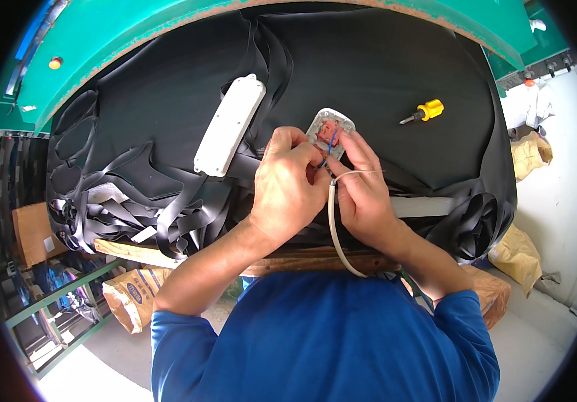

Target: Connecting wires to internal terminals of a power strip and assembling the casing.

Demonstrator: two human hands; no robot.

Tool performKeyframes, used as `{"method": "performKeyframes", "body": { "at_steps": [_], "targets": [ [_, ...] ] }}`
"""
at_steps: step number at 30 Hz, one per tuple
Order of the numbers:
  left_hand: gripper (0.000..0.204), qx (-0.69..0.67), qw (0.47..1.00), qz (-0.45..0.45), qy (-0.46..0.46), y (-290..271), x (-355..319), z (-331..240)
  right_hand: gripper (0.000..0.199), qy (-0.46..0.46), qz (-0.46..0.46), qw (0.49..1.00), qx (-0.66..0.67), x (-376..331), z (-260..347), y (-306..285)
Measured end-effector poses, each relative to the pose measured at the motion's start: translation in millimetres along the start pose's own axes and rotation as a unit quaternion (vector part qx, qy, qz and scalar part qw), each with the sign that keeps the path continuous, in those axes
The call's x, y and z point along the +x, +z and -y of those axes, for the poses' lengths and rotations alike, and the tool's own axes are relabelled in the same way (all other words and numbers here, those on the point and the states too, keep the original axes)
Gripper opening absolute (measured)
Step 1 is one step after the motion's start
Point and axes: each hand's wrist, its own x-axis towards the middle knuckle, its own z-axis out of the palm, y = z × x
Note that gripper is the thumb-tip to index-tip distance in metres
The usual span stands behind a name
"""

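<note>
A white plastic housing [346,121] lies face up on the black sheeting, with reddish parts and a blue wire [334,139] inside it. My left hand [288,177] bends over its near left side, fingertips pinched at the blue wire's lower end. My right hand [363,184] is curled along the right side, its fingers at the housing's edge and by the stripped end of a white cable [333,224]. A thin pale wire crosses my right fingers. The cable curves down toward my body. Between my hands, fingers partly hide the housing and wire ends.
To the left lies a long white plastic cover [229,126] with small holes. A yellow-handled screwdriver [424,111] rests at the right. Loose black strips [161,194] pile up at the left. A green metal frame [134,43] arches across the far side; paper sacks [133,295] stand below.
</note>
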Motion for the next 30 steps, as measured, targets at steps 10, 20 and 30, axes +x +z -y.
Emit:
{"method": "performKeyframes", "body": {
  "at_steps": [10, 20, 30],
  "targets": [
    [0.008, -0.045, 0.998, -0.051, -0.002, 4.4, -16.4, -4.1, 0.036, -0.011, -0.018, 1.0, 0.017, -4.3, 13.1, -4.4],
    [0.007, -0.081, 0.995, -0.056, 0.003, -3.5, -3.0, 0.2, 0.033, 0.026, -0.034, 0.993, 0.11, 3.6, 13.6, -29.3],
    [0.007, -0.132, 0.99, -0.047, 0.003, -9.1, 18.7, -0.4, 0.01, 0.144, -0.269, 0.94, 0.153, 75.8, -112.5, -143.8]
  ]
}}
